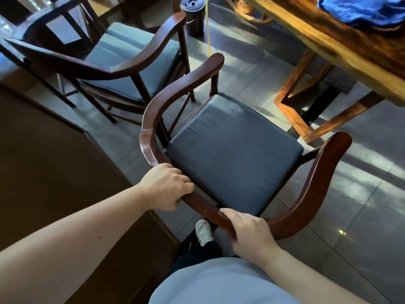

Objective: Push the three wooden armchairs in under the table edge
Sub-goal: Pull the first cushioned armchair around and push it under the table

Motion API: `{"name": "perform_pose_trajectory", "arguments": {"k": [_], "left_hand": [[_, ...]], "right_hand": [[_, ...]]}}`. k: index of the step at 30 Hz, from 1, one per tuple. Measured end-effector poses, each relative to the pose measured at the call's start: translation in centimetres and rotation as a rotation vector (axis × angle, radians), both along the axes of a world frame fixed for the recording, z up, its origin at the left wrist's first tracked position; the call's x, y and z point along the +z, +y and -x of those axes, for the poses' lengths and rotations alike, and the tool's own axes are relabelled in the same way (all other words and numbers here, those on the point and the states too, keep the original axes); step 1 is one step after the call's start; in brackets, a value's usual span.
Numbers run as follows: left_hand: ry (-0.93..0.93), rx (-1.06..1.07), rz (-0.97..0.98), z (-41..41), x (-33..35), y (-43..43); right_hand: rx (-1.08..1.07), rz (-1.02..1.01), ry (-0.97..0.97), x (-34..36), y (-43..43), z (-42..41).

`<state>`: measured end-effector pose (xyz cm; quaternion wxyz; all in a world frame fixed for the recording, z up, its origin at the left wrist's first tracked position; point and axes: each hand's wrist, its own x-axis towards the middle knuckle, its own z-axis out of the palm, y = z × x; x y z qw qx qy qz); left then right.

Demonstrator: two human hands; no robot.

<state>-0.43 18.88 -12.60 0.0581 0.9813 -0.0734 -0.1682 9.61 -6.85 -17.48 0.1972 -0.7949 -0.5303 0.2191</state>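
Gripping the curved back rail of a dark wooden armchair with a grey-blue cushion point(232, 150), left hand point(164, 186) and right hand point(249, 232) close around it; it stands clear of the orange-brown wooden surface point(341, 51). A matching second armchair point(122, 62) stands beyond.

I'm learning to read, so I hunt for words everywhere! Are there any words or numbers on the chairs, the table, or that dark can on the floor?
No readable text anywhere.
Near armchair, held by the left hand and right hand: no label.
Second armchair: no label.
Table, blue cloth: no writing.
Dark can: lid marks only, no letters legible.
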Motion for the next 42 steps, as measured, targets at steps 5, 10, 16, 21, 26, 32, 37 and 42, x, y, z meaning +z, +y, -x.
{"name": "perform_pose_trajectory", "arguments": {"k": [5,10,16,21,26,32,37,42], "left_hand": [[0.031,0.011,-0.023,0.2,-0.6,2.1],[0.079,-0.019,-0.07,-0.7,-1.0,4.8],[0.07,0.008,-0.106,-2.0,-1.1,7.2],[0.066,-0.031,-0.132,-2.2,-1.4,7.7],[0.056,0.025,-0.156,-2.2,-1.6,7.2],[0.067,0.037,-0.17,-2.3,-1.3,6.7],[0.038,0.076,-0.154,-2.8,-1.2,5.0],[-0.031,0.122,-0.093,-6.6,-1.9,-0.5]], "right_hand": [[0.045,0.036,-0.012,-0.6,2.1,0.7],[0.027,0.052,-0.043,-1.5,4.3,1.0],[0.082,0.061,-0.062,-1.9,6.6,-0.4],[0.242,0.377,0.262,-1.3,6.4,-4.3],[0.497,0.791,0.055,-2.5,3.8,-9.8],[0.544,0.835,0.104,-3.8,4.3,-9.8],[0.596,0.821,0.059,-3.6,2.8,-11.4],[0.641,0.873,-0.073,-1.8,-0.8,-18.1]]}}
